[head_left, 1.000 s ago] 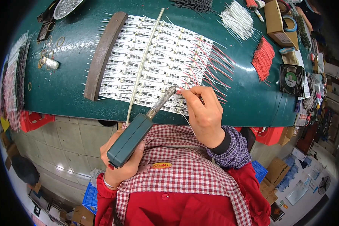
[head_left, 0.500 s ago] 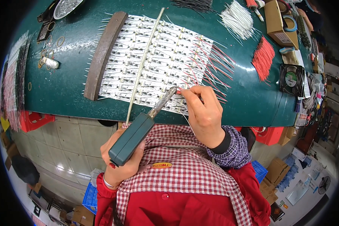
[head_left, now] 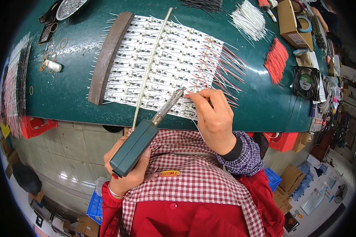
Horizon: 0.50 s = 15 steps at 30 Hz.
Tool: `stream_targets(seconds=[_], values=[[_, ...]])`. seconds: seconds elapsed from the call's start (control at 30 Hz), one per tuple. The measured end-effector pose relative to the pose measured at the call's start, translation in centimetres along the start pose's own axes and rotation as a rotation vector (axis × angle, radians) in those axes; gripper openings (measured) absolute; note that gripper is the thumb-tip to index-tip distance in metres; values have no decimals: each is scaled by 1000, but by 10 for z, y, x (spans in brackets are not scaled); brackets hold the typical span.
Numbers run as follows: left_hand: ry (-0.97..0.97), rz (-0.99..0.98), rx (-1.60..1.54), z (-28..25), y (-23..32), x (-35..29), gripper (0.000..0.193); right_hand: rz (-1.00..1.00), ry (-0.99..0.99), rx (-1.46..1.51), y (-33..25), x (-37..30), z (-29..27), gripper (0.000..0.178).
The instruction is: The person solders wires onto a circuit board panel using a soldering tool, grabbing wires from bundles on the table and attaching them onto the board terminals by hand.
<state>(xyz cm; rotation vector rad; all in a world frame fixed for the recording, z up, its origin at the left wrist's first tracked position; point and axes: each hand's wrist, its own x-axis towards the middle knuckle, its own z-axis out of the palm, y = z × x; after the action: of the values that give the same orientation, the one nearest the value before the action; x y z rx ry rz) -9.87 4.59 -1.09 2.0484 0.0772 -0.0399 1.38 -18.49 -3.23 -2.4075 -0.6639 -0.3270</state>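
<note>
My left hand (head_left: 127, 182) is wrapped round the dark green handle of a soldering iron (head_left: 134, 148). The iron's metal shaft points up and right, its tip just left of my right fingertips. With thumb and forefinger pinched, my right hand (head_left: 214, 118) grips a red wire (head_left: 187, 95) over the near right part of the circuit board panel (head_left: 118, 79). A thin pale strand hangs below these fingers. White strips with small dark and yellowish parts make up the panel. Red and white wires (head_left: 229, 67) fan out from its right side.
A brown bar (head_left: 110, 59) lies across the panel's left end, and a thin pale rod (head_left: 152, 65) crosses its middle. Bundles of white wires (head_left: 249, 19) and red wires (head_left: 276, 61) lie right. Beyond are a small fan (head_left: 305, 83) and a cardboard box (head_left: 294, 25). Rubber bands (head_left: 63, 43) lie left.
The soldering iron has shifted slightly left with my left hand, and its tip has drawn away from the red wire at my right fingertips. My right hand has barely moved.
</note>
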Motion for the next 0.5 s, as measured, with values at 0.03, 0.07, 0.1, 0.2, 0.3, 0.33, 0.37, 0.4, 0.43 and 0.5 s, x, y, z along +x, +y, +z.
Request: stream_targets(seconds=[0.03,0.07,0.1,0.2,0.3,0.33,0.37,0.4,0.43,0.5], values=[[4,-9,-12,0,0,0,24,0,1,-2,0,0,0,31],[8,-18,-23,-1,1,0,24,0,1,-1,0,0,0,31],[9,-18,-23,-1,1,-1,24,0,-1,-6,0,0,0,30],[20,-41,-28,-1,1,-3,26,-2,5,-13,-1,0,0,29],[25,-76,-56,0,0,-7,27,-15,21,-29,0,0,0,29],[30,-94,-66,0,-1,-9,28,-27,29,-42,0,0,0,30],[35,-112,-76,0,-1,-10,28,-27,29,-42,-1,0,-2,30],[35,-113,-77,-1,-2,-11,28,-45,44,-40,-2,-2,-3,31],[39,-111,-75,-1,-2,-12,28,-63,59,-38,-4,-3,-4,32],[42,-110,-73,-1,-2,-14,28,-49,43,-11,-6,-6,-5,33]])
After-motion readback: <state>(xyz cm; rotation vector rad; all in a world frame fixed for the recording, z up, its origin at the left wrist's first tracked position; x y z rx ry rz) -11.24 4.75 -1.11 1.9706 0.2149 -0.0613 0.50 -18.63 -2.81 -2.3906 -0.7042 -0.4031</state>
